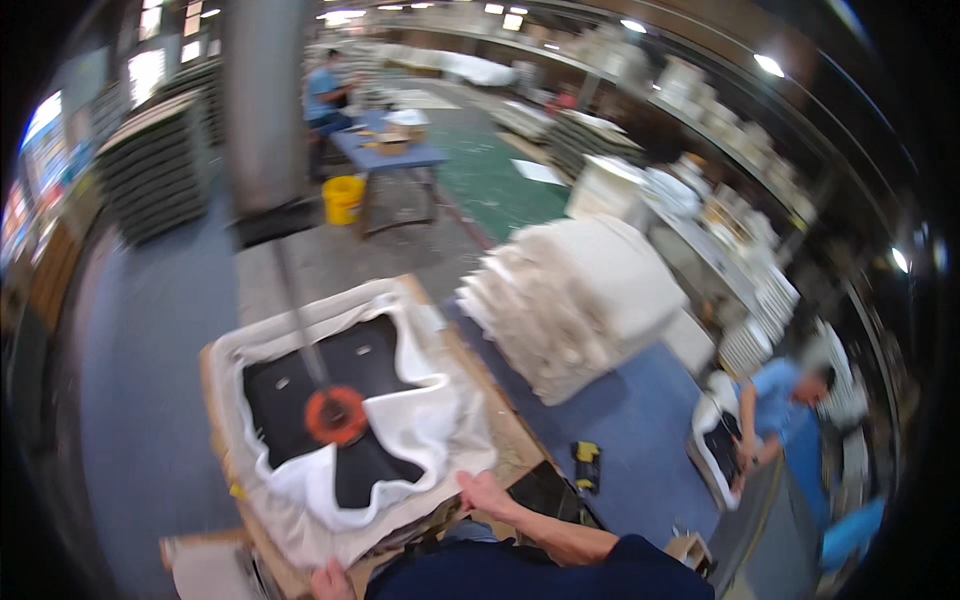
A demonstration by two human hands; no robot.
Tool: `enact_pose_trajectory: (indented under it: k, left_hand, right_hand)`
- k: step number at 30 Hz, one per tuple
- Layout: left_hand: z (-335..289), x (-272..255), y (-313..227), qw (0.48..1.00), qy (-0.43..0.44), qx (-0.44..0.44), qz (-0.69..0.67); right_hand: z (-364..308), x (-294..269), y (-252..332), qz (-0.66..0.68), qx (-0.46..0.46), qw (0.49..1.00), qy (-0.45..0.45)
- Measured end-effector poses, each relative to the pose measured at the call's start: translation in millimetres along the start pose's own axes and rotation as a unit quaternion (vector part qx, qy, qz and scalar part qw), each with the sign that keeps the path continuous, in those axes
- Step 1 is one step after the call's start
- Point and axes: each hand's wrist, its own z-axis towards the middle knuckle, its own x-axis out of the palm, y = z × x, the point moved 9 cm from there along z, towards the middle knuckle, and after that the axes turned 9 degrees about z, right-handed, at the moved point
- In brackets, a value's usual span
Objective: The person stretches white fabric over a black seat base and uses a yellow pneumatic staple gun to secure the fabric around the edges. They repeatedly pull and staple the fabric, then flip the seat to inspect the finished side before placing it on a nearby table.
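Note:
In front of me an upholstered seat cushion lies underside up, its black base panel (285,385) framed by loose beige cover fabric (340,540) and rumpled white lining (415,405). An orange round press pad (336,415) on a metal rod rests on the black panel. My left hand (332,580) is closed on the cover's near edge, towards the near left corner; the picture's lower edge cuts it off partly. At the near right corner, my right hand (485,493) pinches the same beige fabric.
Beneath the cushion is a wooden board (510,430). To the right, a blue table (640,430) bears a stack of beige covers (590,300) and a yellow-black power tool (587,467). A co-worker (775,410) handles another cushion there. A grey column (265,110) rises beyond.

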Motion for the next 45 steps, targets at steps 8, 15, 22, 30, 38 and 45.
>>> enact_pose_trajectory:
  k: [8, 15, 22, 30, 38, 45]
  left_hand:
    - [26, 13, -160, 0.804, 0.353, 0.009, 0.478]
    - [56, 179, -336, 0.945, 0.249, 0.139, 0.162]
    - [29, 367, -335, 0.876, 0.381, -0.011, 0.296]
    - [47, 319, -328, 0.866, 0.33, -0.088, 0.365]
    - [76, 327, -354, 0.935, 0.167, -0.098, 0.296]
    - [57, 371, -338, 0.905, 0.256, -0.129, 0.314]
  right_hand:
    - [14, -64, -36, 0.112, -0.033, 0.989, -0.092]
    - [20, -106, 24, 0.086, -0.286, 0.949, -0.103]
    - [13, -145, 72, 0.122, -0.412, 0.898, 0.095]
    - [42, -411, -355, -0.131, 0.158, 0.87, -0.449]
    - [101, -449, -406, -0.234, 0.281, 0.82, -0.44]
    - [60, -453, -371, 0.035, 0.097, 0.95, -0.294]
